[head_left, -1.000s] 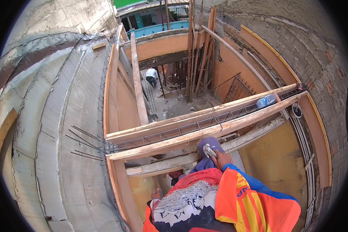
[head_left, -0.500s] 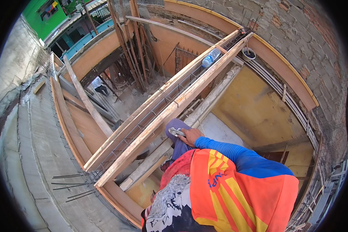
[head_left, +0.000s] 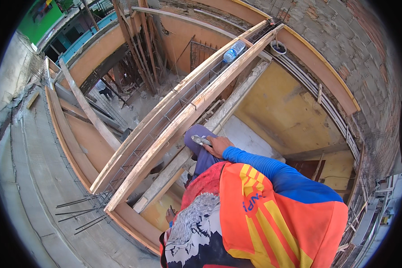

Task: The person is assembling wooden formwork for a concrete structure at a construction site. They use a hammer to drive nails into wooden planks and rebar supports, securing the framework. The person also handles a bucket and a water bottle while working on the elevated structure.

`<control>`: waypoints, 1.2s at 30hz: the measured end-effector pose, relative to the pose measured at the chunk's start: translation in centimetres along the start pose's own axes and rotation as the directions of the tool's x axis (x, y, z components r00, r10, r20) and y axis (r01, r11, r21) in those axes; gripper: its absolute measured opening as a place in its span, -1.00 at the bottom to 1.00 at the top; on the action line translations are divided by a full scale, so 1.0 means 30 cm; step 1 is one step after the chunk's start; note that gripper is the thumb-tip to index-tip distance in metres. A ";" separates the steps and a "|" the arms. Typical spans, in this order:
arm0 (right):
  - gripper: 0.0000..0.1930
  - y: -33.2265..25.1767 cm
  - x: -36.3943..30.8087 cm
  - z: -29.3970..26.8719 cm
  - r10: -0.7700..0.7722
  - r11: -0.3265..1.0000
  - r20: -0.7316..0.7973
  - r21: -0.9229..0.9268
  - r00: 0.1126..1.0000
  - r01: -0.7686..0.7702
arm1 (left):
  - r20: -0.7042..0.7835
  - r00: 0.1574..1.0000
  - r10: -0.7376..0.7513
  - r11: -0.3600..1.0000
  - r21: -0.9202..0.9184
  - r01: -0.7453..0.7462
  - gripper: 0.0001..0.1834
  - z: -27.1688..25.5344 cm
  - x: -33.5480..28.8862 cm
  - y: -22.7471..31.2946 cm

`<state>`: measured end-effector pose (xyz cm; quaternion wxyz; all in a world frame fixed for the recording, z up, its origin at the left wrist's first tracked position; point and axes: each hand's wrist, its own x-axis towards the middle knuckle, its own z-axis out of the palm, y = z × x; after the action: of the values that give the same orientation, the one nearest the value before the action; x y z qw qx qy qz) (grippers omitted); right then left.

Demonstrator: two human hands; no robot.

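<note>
My right hand (head_left: 219, 145), in a blue sleeve, rests by my bent knee (head_left: 196, 134). Its fingers are closed on a short grey metal tool (head_left: 201, 140) that looks like pliers. Low beside my torso, only part of my left hand (head_left: 169, 216) shows, with a thin dark piece sticking up from its fingers; I cannot make out what it is. Just beyond my knee runs a long wooden form of two boards (head_left: 183, 117), with a steel rebar cage (head_left: 165, 120) between them. A clear plastic bottle (head_left: 233, 51) lies on the form's far part.
A white bucket (head_left: 278, 48) sits near the form's far end by the block wall (head_left: 335, 44). Open drops lie on both sides of the form. Bare rebar ends (head_left: 78, 210) stick out at left. Leaning poles (head_left: 140, 44) and a person (head_left: 105, 89) are below.
The view has shifted, so the form, bottle and bucket sit further left and higher. My left hand has come into sight beside my torso. My right hand still holds the tool by my knee.
</note>
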<state>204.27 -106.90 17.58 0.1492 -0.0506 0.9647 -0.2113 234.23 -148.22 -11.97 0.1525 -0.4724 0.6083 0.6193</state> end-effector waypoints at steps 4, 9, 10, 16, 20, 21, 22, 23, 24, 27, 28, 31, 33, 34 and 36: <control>-0.53 0.006 0.015 0.010 0.037 0.999 0.055 0.001 0.998 -0.037 | -0.053 0.998 -0.037 0.907 -0.421 0.011 -0.62 0.010 -0.024 -0.034; -0.53 0.015 0.011 0.000 0.143 0.989 0.063 -0.050 0.988 -0.140 | -0.028 0.999 -0.022 0.981 -0.191 0.017 -0.56 0.067 -0.095 0.035; -0.53 0.008 0.025 0.012 0.134 0.990 0.064 -0.048 0.989 -0.132 | -0.072 0.997 0.016 0.994 -0.104 -0.023 -0.56 0.051 -0.073 -0.010; -0.50 0.015 0.033 0.051 0.107 0.991 0.027 -0.078 0.994 -0.105 | -0.129 0.991 -0.041 0.994 -0.109 0.027 -0.54 0.067 -0.096 -0.077; -0.47 0.027 0.061 0.079 0.114 0.987 0.087 -0.122 0.990 -0.103 | -0.239 0.969 0.062 0.991 0.133 -0.031 -0.55 0.059 -0.137 -0.058; -0.47 0.037 0.067 0.081 0.110 0.984 0.085 -0.153 0.990 -0.096 | -0.231 0.973 0.016 0.989 0.149 0.019 -0.56 0.099 -0.163 -0.006; -0.46 0.050 0.063 0.071 0.114 0.977 0.073 -0.189 0.991 -0.098 | -0.208 0.978 -0.024 0.984 0.167 0.060 -0.56 0.151 -0.223 0.128; -0.46 0.045 0.067 0.063 0.099 0.974 0.069 -0.210 0.993 -0.082 | -0.209 0.976 -0.063 0.978 0.184 0.102 -0.56 0.162 -0.282 0.204; -0.46 0.045 0.082 0.074 0.073 0.974 0.111 -0.222 0.991 -0.047 | -0.206 0.978 -0.027 0.993 0.106 0.050 -0.57 0.158 -0.299 0.150; -0.47 0.015 0.110 0.103 -0.017 0.983 0.130 -0.177 0.991 0.040 | -0.205 0.977 0.063 0.998 -0.004 -0.065 -0.59 0.214 -0.318 -0.066; -0.47 0.005 0.116 0.101 -0.005 0.984 0.139 -0.173 0.990 0.029 | -0.195 0.978 0.079 0.997 0.042 -0.072 -0.61 0.246 -0.338 -0.100; -0.41 0.036 0.139 0.133 -0.083 0.989 0.083 -0.118 0.993 0.092 | -0.174 0.985 0.018 0.998 0.059 -0.008 -0.67 0.355 -0.406 -0.232; -0.40 0.036 0.157 0.140 -0.121 0.980 0.120 -0.146 0.985 0.138 | -0.183 0.975 0.125 0.977 0.191 -0.090 -0.66 0.426 -0.444 -0.341; -0.40 0.021 0.166 0.147 -0.142 0.975 0.143 -0.153 0.979 0.163 | -0.162 0.984 0.070 0.996 0.060 -0.061 -0.62 0.457 -0.496 -0.301; -0.40 0.001 0.191 0.147 -0.202 0.954 0.193 -0.181 0.960 0.238 | -0.187 0.978 -0.089 0.992 -0.106 0.070 -0.61 0.521 -0.572 -0.336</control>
<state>200.19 -109.54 12.23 0.2015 -0.1909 0.9529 -0.1223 244.38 -125.43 -7.81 0.0945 -0.5605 0.5694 0.5939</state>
